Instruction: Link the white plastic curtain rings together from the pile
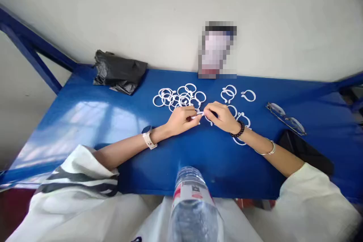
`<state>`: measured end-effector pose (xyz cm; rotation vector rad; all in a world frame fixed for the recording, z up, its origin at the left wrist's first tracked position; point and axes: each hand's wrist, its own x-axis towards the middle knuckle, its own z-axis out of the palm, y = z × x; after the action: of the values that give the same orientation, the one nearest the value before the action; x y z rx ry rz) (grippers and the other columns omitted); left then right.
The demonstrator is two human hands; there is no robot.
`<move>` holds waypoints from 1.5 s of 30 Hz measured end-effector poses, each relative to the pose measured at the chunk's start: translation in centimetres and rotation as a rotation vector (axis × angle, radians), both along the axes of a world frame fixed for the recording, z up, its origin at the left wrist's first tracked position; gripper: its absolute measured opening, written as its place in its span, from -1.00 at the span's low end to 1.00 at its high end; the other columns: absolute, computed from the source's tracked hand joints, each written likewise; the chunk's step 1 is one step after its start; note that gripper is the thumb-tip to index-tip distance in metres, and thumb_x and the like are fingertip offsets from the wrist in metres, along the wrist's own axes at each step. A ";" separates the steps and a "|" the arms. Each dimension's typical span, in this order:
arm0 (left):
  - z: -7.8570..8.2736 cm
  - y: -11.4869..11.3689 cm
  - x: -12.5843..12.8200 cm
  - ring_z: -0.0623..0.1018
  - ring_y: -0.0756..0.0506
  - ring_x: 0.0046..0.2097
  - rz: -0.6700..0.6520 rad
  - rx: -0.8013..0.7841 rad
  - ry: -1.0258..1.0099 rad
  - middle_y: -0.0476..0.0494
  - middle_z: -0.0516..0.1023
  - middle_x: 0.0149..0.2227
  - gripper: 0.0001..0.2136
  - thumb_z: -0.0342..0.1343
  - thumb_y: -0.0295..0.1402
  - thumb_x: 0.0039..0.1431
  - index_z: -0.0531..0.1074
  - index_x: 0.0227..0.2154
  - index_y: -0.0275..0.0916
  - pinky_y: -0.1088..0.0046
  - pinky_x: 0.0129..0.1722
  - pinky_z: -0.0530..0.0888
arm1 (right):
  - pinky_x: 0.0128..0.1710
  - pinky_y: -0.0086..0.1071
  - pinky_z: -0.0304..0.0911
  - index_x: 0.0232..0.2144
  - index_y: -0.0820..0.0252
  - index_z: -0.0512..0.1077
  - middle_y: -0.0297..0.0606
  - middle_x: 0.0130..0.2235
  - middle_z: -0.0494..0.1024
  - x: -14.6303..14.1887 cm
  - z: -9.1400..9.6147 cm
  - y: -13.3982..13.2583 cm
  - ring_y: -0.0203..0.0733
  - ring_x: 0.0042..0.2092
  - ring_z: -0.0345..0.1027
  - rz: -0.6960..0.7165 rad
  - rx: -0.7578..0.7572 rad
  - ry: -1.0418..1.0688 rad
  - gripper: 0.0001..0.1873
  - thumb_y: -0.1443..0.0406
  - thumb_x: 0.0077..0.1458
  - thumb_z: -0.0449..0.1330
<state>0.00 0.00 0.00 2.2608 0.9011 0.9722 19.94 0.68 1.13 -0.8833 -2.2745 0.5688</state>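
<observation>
**Both hands on one white ring, mid-table**

Head view, the only one I have. I see a blue table (85, 121) set against a pale wall. My left hand (181, 120) and right hand (222, 117) meet near the table's middle, fingertips pinched together on a single white ring (200, 114). Only a short sliver of it shows between the two hands: thin, white, plastic-looking, held just above the blue surface. Both hands are closed narrow around it; I cannot tell whether the ring is snapped shut or split open.

Behind the left hand lies a pile of rings (180, 97), same white, thin hoops overlapping, several with a small knob at the join. Behind and beside the right hand sits a looser group of rings (236, 96), mostly apart from one another, a few partly hidden under the right wrist.

Left wrist carries a white watch (148, 137); right wrist a dark bead bracelet (238, 130) and a thin bangle (269, 149).

Also noted: crumpled black bag (119, 72) at the far left edge, eyeglasses (286, 119) at right, clear water bottle (194, 208) close under the camera.
</observation>
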 end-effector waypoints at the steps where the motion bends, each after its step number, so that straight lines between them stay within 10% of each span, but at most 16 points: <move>1: 0.0 0.0 0.0 0.19 0.09 -0.58 -0.001 -0.002 0.002 0.04 0.25 -0.62 -0.60 -0.05 -0.30 0.30 0.27 -0.67 -0.29 0.54 -0.55 0.13 | -0.35 -0.39 0.14 -0.47 0.17 0.30 -0.39 -0.50 0.44 0.0 0.0 0.0 -0.33 -0.47 0.27 -0.002 0.001 -0.002 -0.71 0.28 0.32 -0.02; 45: 0.5 -0.3 0.2 0.22 0.09 -0.57 0.053 0.007 0.049 0.01 0.28 -0.61 -0.59 -0.06 -0.22 0.28 0.24 -0.67 -0.28 0.56 -0.56 0.17 | -0.34 -0.36 0.15 -0.45 0.15 0.29 -0.38 -0.49 0.46 0.2 0.0 0.0 -0.31 -0.47 0.27 -0.025 -0.007 0.003 -0.71 0.24 0.33 -0.03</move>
<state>0.18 -0.29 0.48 2.2862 0.9849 0.9474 20.15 0.65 1.08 -0.9119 -2.2567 0.5671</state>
